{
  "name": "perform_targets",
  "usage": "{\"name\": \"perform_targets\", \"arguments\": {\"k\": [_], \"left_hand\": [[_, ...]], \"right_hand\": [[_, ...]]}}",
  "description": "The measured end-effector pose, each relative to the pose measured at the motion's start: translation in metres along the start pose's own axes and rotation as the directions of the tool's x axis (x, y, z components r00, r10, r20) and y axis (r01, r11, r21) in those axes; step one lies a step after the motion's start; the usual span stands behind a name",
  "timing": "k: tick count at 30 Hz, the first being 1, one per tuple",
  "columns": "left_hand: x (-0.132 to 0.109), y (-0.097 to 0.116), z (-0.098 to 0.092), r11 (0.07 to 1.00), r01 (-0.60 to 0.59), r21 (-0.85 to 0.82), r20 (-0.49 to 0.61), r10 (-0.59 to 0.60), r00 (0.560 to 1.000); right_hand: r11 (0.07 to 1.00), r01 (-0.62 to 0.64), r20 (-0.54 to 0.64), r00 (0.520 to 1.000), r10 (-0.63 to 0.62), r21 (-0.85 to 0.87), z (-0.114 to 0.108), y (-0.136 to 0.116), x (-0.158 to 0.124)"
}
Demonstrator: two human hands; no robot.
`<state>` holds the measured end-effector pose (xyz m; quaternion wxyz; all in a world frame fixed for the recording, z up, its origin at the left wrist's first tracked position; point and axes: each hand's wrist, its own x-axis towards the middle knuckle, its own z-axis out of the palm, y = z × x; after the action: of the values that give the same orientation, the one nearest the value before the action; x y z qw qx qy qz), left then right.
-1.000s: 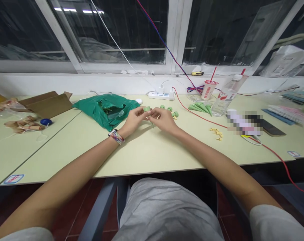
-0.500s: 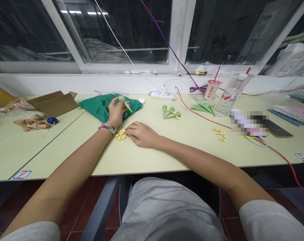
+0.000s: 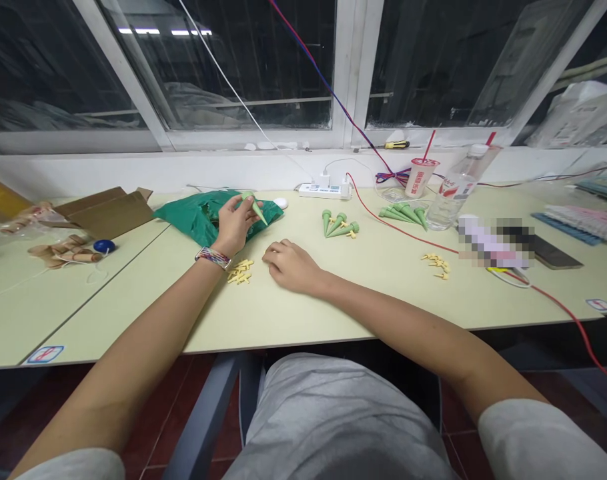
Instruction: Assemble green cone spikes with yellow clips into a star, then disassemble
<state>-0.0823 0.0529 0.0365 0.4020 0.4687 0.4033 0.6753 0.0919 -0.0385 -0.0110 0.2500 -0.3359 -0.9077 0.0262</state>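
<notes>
My left hand [image 3: 235, 225] is raised over a green plastic bag [image 3: 191, 217] and pinches a green cone-shaped piece [image 3: 257, 209] in its fingers. My right hand [image 3: 291, 267] rests on the pale table [image 3: 333, 313] with loosely curled fingers, holding nothing. Just left of it, by my left wrist, lies a small heap of yellow pieces [image 3: 240, 272]. Several green cones [image 3: 339, 225] lie farther ahead of my right hand, with more green cones [image 3: 404, 215] beyond them. A second heap of yellow pieces [image 3: 437, 265] sits to the right.
A cardboard box [image 3: 108, 212], a blue ball [image 3: 104, 246] and wooden rolls [image 3: 63, 250] sit at left. Ahead are a power strip [image 3: 323, 191], a red wire [image 3: 383, 223], a cup [image 3: 415, 177] and a plastic bottle [image 3: 451, 193]. A phone [image 3: 556, 253] lies at right.
One second ago both hands were together at the table's middle. Now my left hand is raised farther left over the bag with the green cone, and my right hand rests apart from it.
</notes>
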Motion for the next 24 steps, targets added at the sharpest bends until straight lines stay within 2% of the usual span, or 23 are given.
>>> {"name": "perform_targets", "arguments": {"k": [6,12,15,20,22,24], "left_hand": [[-0.008,0.001,0.004,0.999,0.024,0.022,0.043,-0.025,0.999],[-0.012,0.003,0.006,0.994,0.106,0.018,0.092,-0.108,0.990],[-0.013,0.004,0.007,0.988,0.151,0.015,0.127,-0.151,0.980],[-0.016,0.009,0.007,0.981,0.191,-0.011,0.217,-0.184,0.959],[-0.019,0.011,0.008,0.977,0.213,-0.026,0.276,-0.197,0.941],[-0.022,0.012,0.009,0.974,0.225,-0.030,0.334,-0.202,0.921]], "right_hand": [[0.996,0.000,-0.002,1.000,-0.001,-0.087,-0.009,0.010,-0.003],[0.992,-0.070,0.072,0.994,0.077,-0.104,-0.025,0.021,-0.007],[0.987,-0.146,0.087,0.985,0.152,-0.071,-0.031,0.027,-0.008],[0.963,-0.247,0.025,0.969,0.246,0.109,-0.034,0.038,-0.010],[0.920,-0.277,-0.018,0.956,0.293,0.276,-0.034,0.042,-0.010],[0.830,-0.292,-0.052,0.932,0.358,0.475,-0.034,0.048,-0.010]]}}
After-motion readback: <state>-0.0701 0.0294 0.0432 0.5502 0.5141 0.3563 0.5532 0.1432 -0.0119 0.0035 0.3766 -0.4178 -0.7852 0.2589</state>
